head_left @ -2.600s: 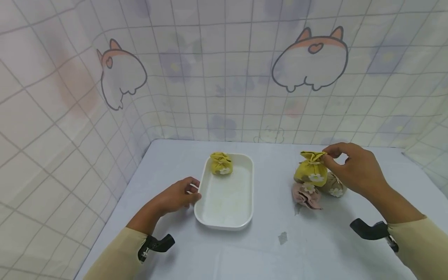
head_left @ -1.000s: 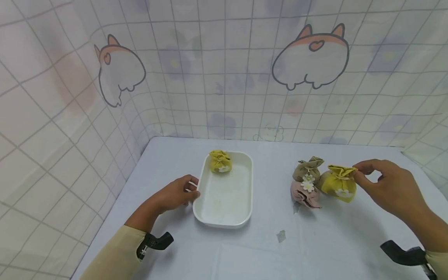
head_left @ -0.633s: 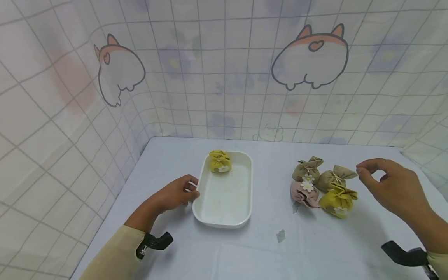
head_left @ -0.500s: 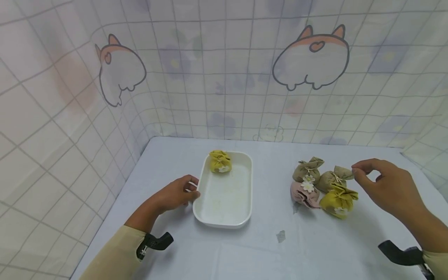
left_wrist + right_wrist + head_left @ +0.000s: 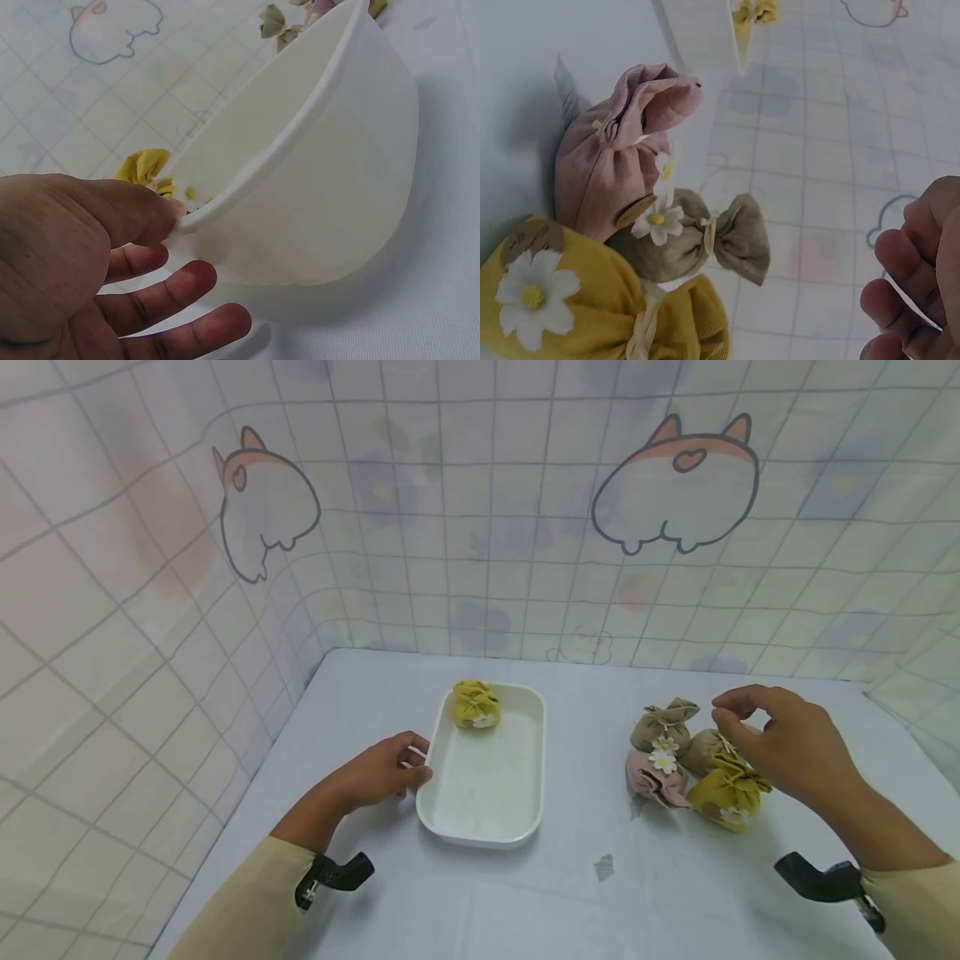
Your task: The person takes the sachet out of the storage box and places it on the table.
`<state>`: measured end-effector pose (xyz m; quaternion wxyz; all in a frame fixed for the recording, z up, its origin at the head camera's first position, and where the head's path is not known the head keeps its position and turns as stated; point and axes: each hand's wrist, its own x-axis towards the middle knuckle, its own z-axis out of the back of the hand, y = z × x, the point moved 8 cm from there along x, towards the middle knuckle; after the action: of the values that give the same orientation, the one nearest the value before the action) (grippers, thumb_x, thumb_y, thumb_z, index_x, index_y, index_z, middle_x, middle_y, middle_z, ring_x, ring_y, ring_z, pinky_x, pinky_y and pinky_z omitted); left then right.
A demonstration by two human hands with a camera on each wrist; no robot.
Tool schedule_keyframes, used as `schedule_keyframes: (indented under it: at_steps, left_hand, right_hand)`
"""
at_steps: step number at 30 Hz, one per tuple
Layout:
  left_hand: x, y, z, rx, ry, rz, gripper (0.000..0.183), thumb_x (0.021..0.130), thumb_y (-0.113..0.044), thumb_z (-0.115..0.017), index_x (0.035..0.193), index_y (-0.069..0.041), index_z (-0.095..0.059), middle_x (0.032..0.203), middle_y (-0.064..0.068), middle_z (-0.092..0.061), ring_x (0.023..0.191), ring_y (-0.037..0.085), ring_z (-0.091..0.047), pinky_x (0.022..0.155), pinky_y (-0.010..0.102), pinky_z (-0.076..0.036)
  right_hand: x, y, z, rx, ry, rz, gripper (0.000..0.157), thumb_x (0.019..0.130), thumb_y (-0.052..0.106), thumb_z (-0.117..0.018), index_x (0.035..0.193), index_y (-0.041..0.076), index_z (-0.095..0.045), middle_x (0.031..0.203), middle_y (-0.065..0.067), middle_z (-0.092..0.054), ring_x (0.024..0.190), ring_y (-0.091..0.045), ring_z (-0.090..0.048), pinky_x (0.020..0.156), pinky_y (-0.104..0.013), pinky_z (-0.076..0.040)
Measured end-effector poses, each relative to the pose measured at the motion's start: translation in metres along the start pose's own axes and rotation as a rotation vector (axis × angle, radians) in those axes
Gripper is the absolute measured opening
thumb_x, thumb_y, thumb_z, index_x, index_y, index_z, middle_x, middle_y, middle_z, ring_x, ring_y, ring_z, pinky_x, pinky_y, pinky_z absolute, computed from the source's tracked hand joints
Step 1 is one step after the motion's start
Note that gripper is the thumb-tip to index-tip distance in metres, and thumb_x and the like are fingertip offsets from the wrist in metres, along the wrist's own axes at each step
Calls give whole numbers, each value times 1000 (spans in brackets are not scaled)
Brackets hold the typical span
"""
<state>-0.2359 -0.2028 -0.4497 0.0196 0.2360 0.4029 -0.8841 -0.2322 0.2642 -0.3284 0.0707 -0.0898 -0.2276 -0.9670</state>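
Observation:
In the head view, my left hand holds the left rim of a white tray, thumb over the edge; the left wrist view shows the thumb on the rim and the other fingers outside it. A small yellow drawstring pouch sits at the tray's far left corner. My right hand, fingers loosely bent and holding nothing, hovers beside a cluster of pouches: a pink one, a khaki one, a second khaki one partly hidden by the hand, and a yellow one.
White daisies decorate the pouches; the right wrist view shows one daisy up close. A white cloth covers the table, with a small grey patch near the cluster. A grid-patterned curtain stands behind and at both sides.
My right hand carried the yellow pouch from over the cluster's back to its front right and let go. It then moved left over the khaki pouches. My left hand stays on the tray.

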Motion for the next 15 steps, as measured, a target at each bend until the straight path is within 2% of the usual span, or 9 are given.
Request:
schedule_keyframes:
  at_steps: [10, 15]
  left_hand:
    - [0, -1, 1, -5, 3, -4, 36, 98, -23, -70, 131, -15, -56, 117, 5, -65, 90, 24, -64, 77, 40, -52]
    - [1, 1, 0, -12, 5, -8, 36, 98, -23, -70, 130, -15, -56, 117, 5, -65, 90, 23, -64, 76, 39, -52]
  right_hand:
    - [11, 26, -4, 37, -19, 72, 23, 101, 24, -64, 114, 7, -71, 109, -16, -67, 99, -39, -59, 76, -55, -49]
    - [16, 36, -9, 56, 0, 80, 26, 101, 27, -64, 116, 7, -70, 110, -14, -67, 94, -34, -57, 75, -50, -49]
